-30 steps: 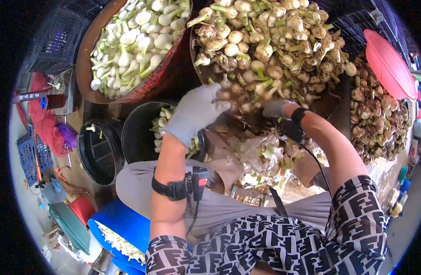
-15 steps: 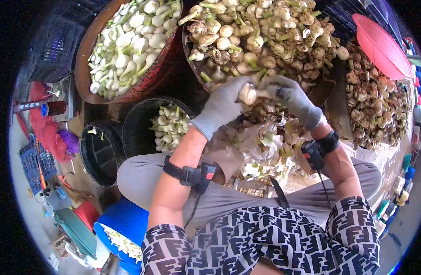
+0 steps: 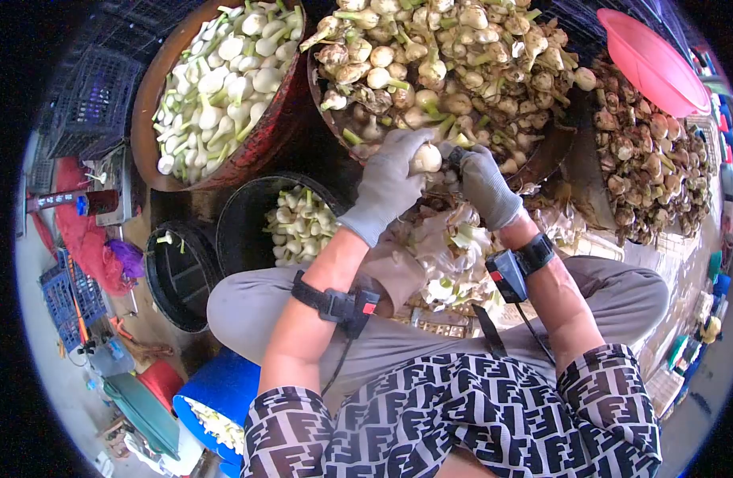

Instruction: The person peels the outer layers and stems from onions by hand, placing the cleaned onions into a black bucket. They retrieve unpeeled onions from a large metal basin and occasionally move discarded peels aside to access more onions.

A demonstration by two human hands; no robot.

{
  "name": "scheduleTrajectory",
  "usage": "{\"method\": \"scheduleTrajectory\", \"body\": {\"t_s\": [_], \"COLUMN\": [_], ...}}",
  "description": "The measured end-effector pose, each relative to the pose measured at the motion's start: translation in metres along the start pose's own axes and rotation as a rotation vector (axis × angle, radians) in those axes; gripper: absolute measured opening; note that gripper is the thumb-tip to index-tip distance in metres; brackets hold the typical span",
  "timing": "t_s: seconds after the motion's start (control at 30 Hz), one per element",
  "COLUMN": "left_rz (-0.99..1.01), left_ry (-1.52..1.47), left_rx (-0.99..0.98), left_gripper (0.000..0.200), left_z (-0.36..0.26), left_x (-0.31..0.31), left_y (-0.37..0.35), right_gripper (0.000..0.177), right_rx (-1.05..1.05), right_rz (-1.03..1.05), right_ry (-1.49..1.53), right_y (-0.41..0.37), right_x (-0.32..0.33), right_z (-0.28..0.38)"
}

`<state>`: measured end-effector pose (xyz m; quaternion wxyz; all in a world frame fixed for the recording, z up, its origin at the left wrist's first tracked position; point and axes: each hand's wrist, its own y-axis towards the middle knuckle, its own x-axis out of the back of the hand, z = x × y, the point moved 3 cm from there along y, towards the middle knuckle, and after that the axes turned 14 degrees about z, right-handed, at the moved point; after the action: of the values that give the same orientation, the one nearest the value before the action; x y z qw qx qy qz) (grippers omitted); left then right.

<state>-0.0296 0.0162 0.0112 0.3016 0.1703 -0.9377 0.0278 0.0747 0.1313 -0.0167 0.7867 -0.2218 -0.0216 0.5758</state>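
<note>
My left hand [image 3: 393, 182], in a grey glove, is closed around a pale garlic bulb [image 3: 426, 158]. My right hand [image 3: 487, 188], gloved too, grips a small dark tool [image 3: 456, 155] close beside the bulb; its kind is mostly hidden by the fingers. Both hands are over the near edge of a large tub heaped with garlic bulbs [image 3: 462, 103], many still in brownish skins with cut green stems. Below the hands lies a pile of loose peelings [image 3: 454, 247] in front of my lap.
A red-sided tub [image 3: 285, 103] of white, cleaned garlic stands at the upper left. Nearer are a black tub [image 3: 235, 231] with cleaned bulbs and a smaller black bucket [image 3: 153, 267]. Unpeeled garlic [image 3: 653, 171] and a pink basin [image 3: 653, 64] lie right; a blue bucket [image 3: 215, 382] is lower left.
My right hand has come down and left, away from the bulb's stem end, and the dark tool now shows beside the bulb. My left hand keeps the bulb, slightly turned. The view has shifted slightly.
</note>
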Motion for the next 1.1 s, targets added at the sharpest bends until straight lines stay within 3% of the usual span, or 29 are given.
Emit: {"method": "scheduleTrajectory", "body": {"t_s": [0.13,0.2,0.27,0.33,0.4,0.43,0.47,0.57,0.67,0.77,0.87,0.93,0.97,1.03,1.07,1.1], "left_rz": [-0.030,-0.035,-0.018,0.020,-0.007,-0.021,0.044,0.078,0.100,-0.069,-0.082,-0.120,-0.163,-0.238,-0.124,-0.150], "left_ry": [0.004,-0.040,-0.167,-0.380,-0.561,-0.652,-0.844,-1.236,-0.789,-0.693,-0.993,-1.118,-0.804,-0.179,-0.283,-0.247], "left_rx": [-0.003,0.024,0.093,0.208,0.176,0.162,0.289,0.562,0.480,0.353,0.552,0.605,0.481,0.221,0.362,0.276], "left_gripper": [0.057,0.052,0.043,0.034,0.033,0.036,0.040,0.041,0.042,0.042,0.038,0.029,0.029,0.029,0.027,0.026], "left_z": [0.000,0.003,0.009,0.019,0.029,0.038,0.059,0.049,0.019,0.034,0.037,0.046,0.056,0.049,0.056,0.049], "left_x": [0.002,0.001,0.000,-0.004,-0.005,-0.006,-0.016,-0.013,0.002,-0.011,-0.006,-0.008,-0.005,0.009,0.010,0.012], "left_y": [-0.001,-0.002,-0.003,-0.005,-0.006,-0.007,-0.009,-0.012,-0.006,-0.008,-0.011,-0.012,-0.010,-0.006,-0.009,-0.006], "right_gripper": [0.015,0.014,0.015,0.017,0.019,0.020,0.021,0.024,0.025,0.023,0.022,0.020,0.019,0.021,0.022,0.023], "right_rx": [0.324,0.513,0.744,0.425,0.173,0.079,-0.016,0.077,0.057,-0.100,-0.018,0.190,0.300,0.101,-0.004,-0.106], "right_rz": [0.031,0.040,0.047,0.097,0.045,-0.026,-0.096,-0.087,-0.123,-0.017,0.206,0.246,0.259,0.169,0.122,0.072], "right_ry": [-0.297,-0.642,-1.186,-0.631,-0.367,-0.377,-0.387,-0.455,-0.293,0.055,0.242,-0.289,-0.557,-0.216,-0.044,0.127], "right_y": [0.005,0.004,-0.001,0.001,0.004,0.006,0.006,0.002,0.006,-0.001,-0.005,-0.010,-0.011,-0.008,-0.009,-0.010], "right_x": [0.002,0.005,0.004,0.008,0.008,0.007,0.006,-0.004,-0.005,-0.014,-0.009,-0.010,-0.012,-0.009,-0.009,-0.010], "right_z": [-0.009,-0.003,0.006,-0.004,-0.016,-0.022,-0.028,-0.016,-0.019,-0.004,-0.012,-0.007,-0.002,-0.004,-0.007,-0.010]}}
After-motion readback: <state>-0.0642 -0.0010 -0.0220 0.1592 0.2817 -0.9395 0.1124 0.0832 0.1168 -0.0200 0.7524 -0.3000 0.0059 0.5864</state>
